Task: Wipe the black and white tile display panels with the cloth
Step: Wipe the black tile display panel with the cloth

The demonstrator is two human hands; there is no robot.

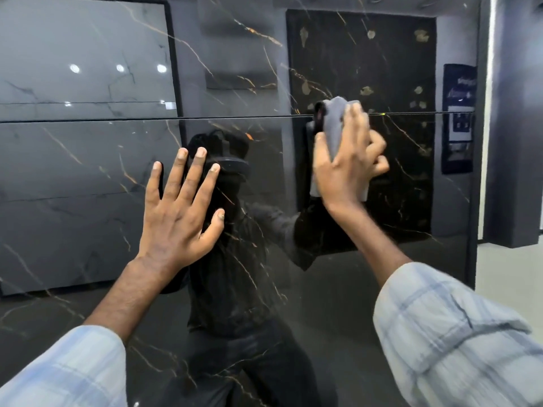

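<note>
A glossy black tile panel [88, 177] with thin gold and white veins fills almost the whole view, split by a horizontal seam at mid height. My right hand [343, 165] presses a folded grey cloth [333, 118] flat against the panel, right on the seam, right of centre. My left hand [179, 212] lies flat on the lower tile with fingers spread, holding nothing. The polished surface mirrors my body, both hands and other tile displays behind me.
The panel's dark right edge [474, 201] runs top to bottom, with a grey column [511, 142] and pale floor [508, 277] beyond it. A blue poster [459, 118] shows as a reflection near that edge.
</note>
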